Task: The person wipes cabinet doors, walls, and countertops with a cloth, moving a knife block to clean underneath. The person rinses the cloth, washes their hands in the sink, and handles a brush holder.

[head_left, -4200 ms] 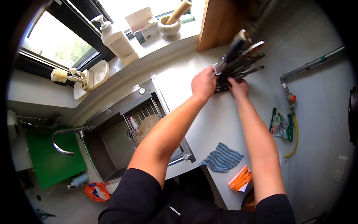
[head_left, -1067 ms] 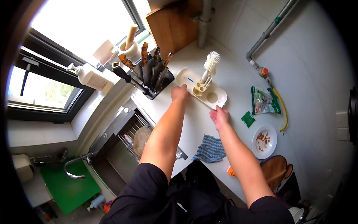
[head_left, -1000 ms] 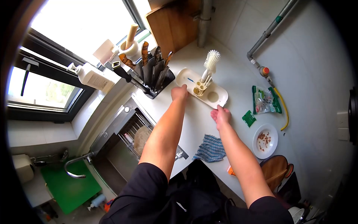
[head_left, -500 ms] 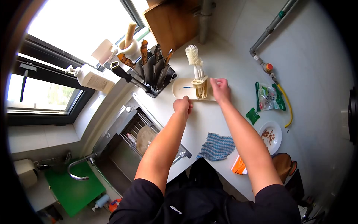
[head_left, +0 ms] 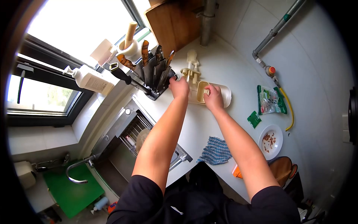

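Note:
On the counter lies a long cream tray (head_left: 226, 96) with a small cream cup (head_left: 201, 91) standing on it. My right hand (head_left: 214, 98) pinches the cup's right rim. My left hand (head_left: 179, 87) is closed at the left, just below a cream perforated holder (head_left: 190, 72) that is lifted off the cup. White brushes (head_left: 192, 56) pass through the holder. Fingers of my left hand hide their grip on the holder. A black knife block (head_left: 161, 89) with several knives stands directly left of my left hand.
A blue striped cloth (head_left: 215, 150) lies near the counter's front edge. Right of it are a white plate (head_left: 267, 154) with brown bits, a green packet (head_left: 254, 119) and a green-and-clear bag (head_left: 271, 100). The sink (head_left: 113, 170) is at left, wooden boards (head_left: 172, 24) behind.
The perforated holder with the brushes has come off the cup and moved up and left. My left hand rose toward it; my right hand moved down to the cup's rim. The tray lies angled again.

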The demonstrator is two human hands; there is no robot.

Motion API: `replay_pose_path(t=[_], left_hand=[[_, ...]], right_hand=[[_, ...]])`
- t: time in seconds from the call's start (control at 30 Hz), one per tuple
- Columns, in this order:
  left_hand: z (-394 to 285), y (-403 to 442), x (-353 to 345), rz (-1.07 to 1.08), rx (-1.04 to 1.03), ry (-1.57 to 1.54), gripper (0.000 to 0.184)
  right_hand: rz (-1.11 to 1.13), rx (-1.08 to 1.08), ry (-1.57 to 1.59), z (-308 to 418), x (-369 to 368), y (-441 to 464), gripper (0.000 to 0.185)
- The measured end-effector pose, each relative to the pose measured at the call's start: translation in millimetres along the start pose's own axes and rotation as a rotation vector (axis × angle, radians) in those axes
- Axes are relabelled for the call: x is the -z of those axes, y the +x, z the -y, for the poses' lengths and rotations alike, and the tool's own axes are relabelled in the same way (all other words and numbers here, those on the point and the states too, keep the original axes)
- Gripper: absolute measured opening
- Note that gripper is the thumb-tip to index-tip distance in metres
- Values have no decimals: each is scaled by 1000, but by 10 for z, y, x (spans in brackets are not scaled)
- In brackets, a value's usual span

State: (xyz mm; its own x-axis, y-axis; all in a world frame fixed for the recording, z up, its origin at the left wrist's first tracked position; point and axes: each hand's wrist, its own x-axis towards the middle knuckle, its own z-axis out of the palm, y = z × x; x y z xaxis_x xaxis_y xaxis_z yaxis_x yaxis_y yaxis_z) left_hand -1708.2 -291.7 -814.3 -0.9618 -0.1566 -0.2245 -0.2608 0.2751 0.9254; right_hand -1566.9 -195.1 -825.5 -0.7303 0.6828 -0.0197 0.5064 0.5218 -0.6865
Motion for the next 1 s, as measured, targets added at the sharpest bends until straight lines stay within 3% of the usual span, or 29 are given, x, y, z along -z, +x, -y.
replay_pose_path(t=[0.07,0.13,0.2,0.3,0.37,0.4,0.47,0.53,0.6,0.67,0.73,0.8,0.87,0.9,0.97,1.0], left_hand=[[73,52,20,-17,-17,127,47],[91,-34,182,108,-72,-35,45],[41,-388,502,152,-59,-327,31],[437,-791,1420,297,27,-258,29],[709,-1007,2184,141,-211,-160,31],[899,-1091,2609,40,-224,-118,29],[1370,-1181,3527,-131,-37,-104,26],[1594,-1282,4396,-313,161,-150,22],[2201,-1267,5214,-475,195,-84,21],[2634,-1095,5839,-740,-7,234,26],[2478,-814,6322,-859,-135,418,44],[2367,-396,6783,-813,-370,573,55],[2311,-85,7029,-497,-467,575,54],[2334,-86,7094,-467,-409,610,52],[2375,-148,7197,-418,-354,629,48],[2510,-191,7238,-395,-337,573,40]], right_hand=[[-80,40,59,0,26,-30,27],[-150,92,119,57,64,-67,28],[-302,58,232,37,86,-141,28],[-136,-76,565,282,85,-613,22],[59,-88,646,489,-75,-1104,23],[172,-98,659,568,-232,-1364,22],[490,-268,785,849,-542,-1936,20],[765,-292,761,1107,-1039,-2532,20],[1014,-364,692,1550,-1365,-3049,19],[1162,-364,578,1889,-1795,-3488,20],[1216,-428,596,2220,-2209,-3865,21],[1256,-513,609,2528,-2578,-4250,22],[1265,-687,723,2836,-2878,-4510,25],[1261,-686,716,2963,-3047,-4615,25],[1093,-975,952,3198,-3365,-4792,28],[1095,-969,944,3222,-3556,-4861,28]])
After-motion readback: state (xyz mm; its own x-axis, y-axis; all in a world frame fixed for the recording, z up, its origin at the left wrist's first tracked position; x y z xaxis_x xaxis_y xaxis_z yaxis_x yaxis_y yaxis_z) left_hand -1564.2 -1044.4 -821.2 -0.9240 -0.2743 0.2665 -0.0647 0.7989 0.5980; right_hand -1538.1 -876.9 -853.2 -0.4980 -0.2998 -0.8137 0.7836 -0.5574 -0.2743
